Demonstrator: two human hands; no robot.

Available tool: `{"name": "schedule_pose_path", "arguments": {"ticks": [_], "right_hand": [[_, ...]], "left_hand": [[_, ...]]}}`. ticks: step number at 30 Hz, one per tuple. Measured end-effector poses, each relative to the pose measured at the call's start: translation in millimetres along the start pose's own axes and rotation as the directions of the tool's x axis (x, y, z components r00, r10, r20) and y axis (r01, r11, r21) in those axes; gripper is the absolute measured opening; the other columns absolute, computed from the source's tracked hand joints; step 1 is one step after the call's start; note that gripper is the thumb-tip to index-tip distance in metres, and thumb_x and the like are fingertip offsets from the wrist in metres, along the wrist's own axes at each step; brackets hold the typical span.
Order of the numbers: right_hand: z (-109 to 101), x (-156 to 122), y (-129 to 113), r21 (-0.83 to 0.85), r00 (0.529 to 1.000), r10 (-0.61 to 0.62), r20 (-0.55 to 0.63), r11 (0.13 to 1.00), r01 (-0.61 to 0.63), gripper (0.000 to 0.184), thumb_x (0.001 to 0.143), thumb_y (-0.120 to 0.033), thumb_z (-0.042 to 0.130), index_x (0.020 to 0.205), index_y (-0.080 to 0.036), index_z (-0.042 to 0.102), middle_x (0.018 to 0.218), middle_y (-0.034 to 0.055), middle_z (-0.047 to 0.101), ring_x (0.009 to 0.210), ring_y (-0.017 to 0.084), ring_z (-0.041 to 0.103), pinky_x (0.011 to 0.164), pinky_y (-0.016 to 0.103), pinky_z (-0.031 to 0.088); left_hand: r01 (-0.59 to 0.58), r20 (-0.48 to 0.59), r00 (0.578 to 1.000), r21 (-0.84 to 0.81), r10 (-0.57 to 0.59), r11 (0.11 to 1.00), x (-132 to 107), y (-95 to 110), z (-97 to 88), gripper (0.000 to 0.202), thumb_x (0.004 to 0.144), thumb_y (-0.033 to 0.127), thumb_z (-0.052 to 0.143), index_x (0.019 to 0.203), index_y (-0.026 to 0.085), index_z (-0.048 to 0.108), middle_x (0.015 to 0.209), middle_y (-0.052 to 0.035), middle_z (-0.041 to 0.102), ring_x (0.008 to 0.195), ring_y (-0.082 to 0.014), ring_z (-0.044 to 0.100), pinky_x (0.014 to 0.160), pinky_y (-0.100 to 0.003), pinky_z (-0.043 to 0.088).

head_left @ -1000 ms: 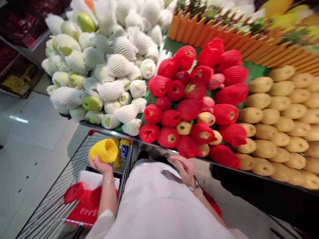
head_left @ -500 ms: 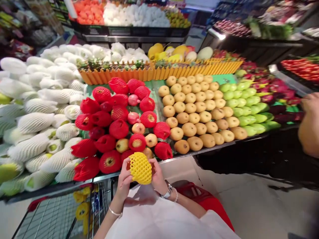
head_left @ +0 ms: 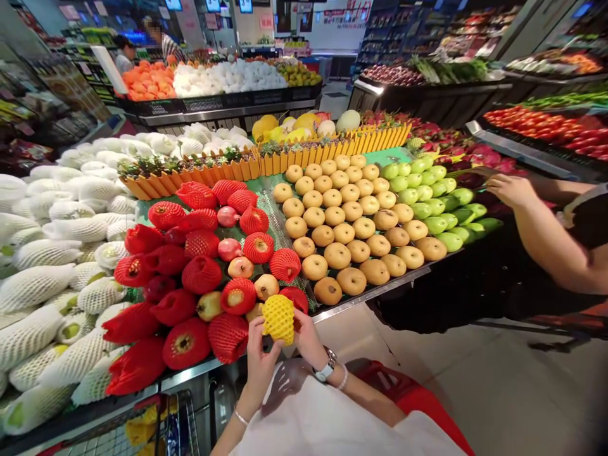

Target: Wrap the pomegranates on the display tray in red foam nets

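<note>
A yellow foam fruit net (head_left: 278, 318) is held between my two hands above the front edge of the stand; whether a fruit sits inside I cannot make out. My left hand (head_left: 260, 350) grips its left side with thumb and fingers. My right hand (head_left: 306, 339) closes on its right side, the fingertips partly hidden behind the net. Just beyond lie pomegranates, many wrapped in red foam nets (head_left: 228, 337), others bare (head_left: 209, 306). To their right are rows of round brown pears (head_left: 351, 280).
White-netted fruit (head_left: 52, 285) fills the left side. Green fruit (head_left: 434, 206) and dragon fruit (head_left: 489, 158) lie right, where another person's hand (head_left: 510, 189) reaches over. A small orange fence (head_left: 304, 156) runs behind. Below are a shopping cart (head_left: 114, 430) and a red basket (head_left: 418, 405).
The view has tilted up and turned slightly right, showing more of the shop and of the other person's arm. Both hands still hold the yellow net, now turned a little more upright.
</note>
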State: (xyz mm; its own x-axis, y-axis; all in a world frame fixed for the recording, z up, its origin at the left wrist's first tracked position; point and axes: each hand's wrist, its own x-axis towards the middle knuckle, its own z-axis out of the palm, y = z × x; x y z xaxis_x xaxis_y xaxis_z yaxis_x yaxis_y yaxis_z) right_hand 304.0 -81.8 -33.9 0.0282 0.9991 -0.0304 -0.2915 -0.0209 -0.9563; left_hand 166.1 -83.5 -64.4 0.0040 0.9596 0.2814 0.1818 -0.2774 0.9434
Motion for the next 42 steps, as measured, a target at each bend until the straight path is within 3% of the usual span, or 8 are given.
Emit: {"name": "schedule_pose_path", "arguments": {"ticks": [4, 9, 16, 20, 25, 32, 39, 42], "right_hand": [[-15, 4, 7, -0.129, 0.982, -0.074, -0.176, 0.990, 0.051, 0.026, 0.068, -0.037, 0.076, 0.080, -0.018, 0.061, 0.082, 0.0023, 0.060, 0.079, 0.016, 0.056, 0.072, 0.025, 0.050], [-30, 4, 7, 0.183, 0.989, -0.029, -0.143, 0.981, 0.055, 0.035, 0.076, -0.049, 0.070, 0.088, -0.021, 0.052, 0.087, 0.0003, 0.058, 0.077, 0.012, 0.057, 0.071, 0.023, 0.049], [-39, -2, -13, -0.142, 0.906, -0.179, -0.383, 0.981, 0.133, 0.040, 0.078, -0.038, 0.072, 0.110, -0.020, 0.057, 0.094, 0.0041, 0.064, 0.077, 0.013, 0.060, 0.068, 0.023, 0.052], [-43, -7, -20, -0.191, 0.910, -0.234, -0.341, 0.966, 0.176, 0.036, 0.083, -0.035, 0.067, 0.115, -0.019, 0.062, 0.106, 0.0079, 0.067, 0.089, 0.015, 0.064, 0.077, 0.025, 0.054], [-47, -11, -29, 0.063, 0.980, -0.119, -0.157, 0.989, 0.130, 0.057, 0.087, -0.036, 0.063, 0.139, -0.023, 0.045, 0.109, 0.0063, 0.069, 0.096, 0.017, 0.065, 0.086, 0.029, 0.054], [-46, -3, -32, 0.000, 0.987, 0.050, -0.151, 0.999, -0.050, 0.079, 0.080, -0.038, 0.069, 0.148, -0.020, 0.034, 0.096, 0.0037, 0.070, 0.086, 0.016, 0.065, 0.082, 0.030, 0.055], [-58, 2, -23, -0.207, 0.987, 0.006, -0.160, 0.978, -0.039, 0.052, 0.083, -0.036, 0.065, 0.131, -0.020, 0.055, 0.123, 0.0081, 0.062, 0.095, 0.015, 0.061, 0.087, 0.029, 0.051], [-64, 5, -25, -0.330, 0.979, -0.056, -0.198, 0.944, -0.013, 0.045, 0.085, -0.035, 0.062, 0.127, -0.019, 0.059, 0.120, 0.0084, 0.063, 0.093, 0.016, 0.061, 0.088, 0.032, 0.051]], "left_hand": [[0.055, -0.085, 0.995, -0.014, -0.056, 0.998, 0, 5, 0.3, 0.023, 0.078, 0.040, 0.071, 0.075, 0.020, 0.063, 0.086, -0.0035, 0.063, 0.086, -0.0200, 0.061, 0.083, -0.032, 0.050], [0.242, -0.195, 0.928, -0.333, -0.318, 0.911, 11, 6, -2.9, 0.038, 0.076, 0.055, 0.069, 0.092, 0.021, 0.060, 0.089, -0.0021, 0.067, 0.082, -0.0178, 0.063, 0.075, -0.027, 0.053], [0.360, 0.038, 0.919, -0.488, -0.393, 0.795, 22, 7, 1.2, 0.035, 0.073, 0.048, 0.074, 0.091, 0.020, 0.063, 0.090, -0.0032, 0.069, 0.091, -0.0197, 0.065, 0.083, -0.030, 0.052], [0.459, 0.240, 0.884, -0.612, -0.401, 0.645, 22, 2, 1.0, 0.057, 0.060, 0.050, 0.081, 0.108, 0.023, 0.064, 0.109, -0.0075, 0.070, 0.105, -0.0266, 0.065, 0.091, -0.040, 0.052], [0.498, 0.329, 0.863, -0.419, -0.384, 0.759, 25, 12, 0.0, 0.059, 0.059, 0.037, 0.086, 0.112, 0.020, 0.065, 0.117, -0.0101, 0.070, 0.112, -0.0284, 0.063, 0.098, -0.040, 0.049], [0.447, 0.112, 0.877, -0.546, -0.467, 0.709, 23, 8, 10.9, 0.052, 0.068, 0.053, 0.073, 0.107, 0.019, 0.064, 0.109, -0.0098, 0.071, 0.106, -0.0278, 0.065, 0.091, -0.041, 0.054], [0.516, 0.441, 0.828, -0.364, -0.345, 0.775, 18, 12, 4.9, 0.056, 0.070, 0.041, 0.079, 0.118, 0.021, 0.060, 0.123, -0.0113, 0.065, 0.113, -0.0272, 0.062, 0.096, -0.040, 0.052], [0.447, 0.460, 0.829, -0.201, -0.319, 0.872, 17, 20, 4.8, 0.041, 0.073, 0.034, 0.077, 0.108, 0.020, 0.063, 0.109, -0.0089, 0.069, 0.097, -0.0250, 0.067, 0.084, -0.036, 0.055]]}}
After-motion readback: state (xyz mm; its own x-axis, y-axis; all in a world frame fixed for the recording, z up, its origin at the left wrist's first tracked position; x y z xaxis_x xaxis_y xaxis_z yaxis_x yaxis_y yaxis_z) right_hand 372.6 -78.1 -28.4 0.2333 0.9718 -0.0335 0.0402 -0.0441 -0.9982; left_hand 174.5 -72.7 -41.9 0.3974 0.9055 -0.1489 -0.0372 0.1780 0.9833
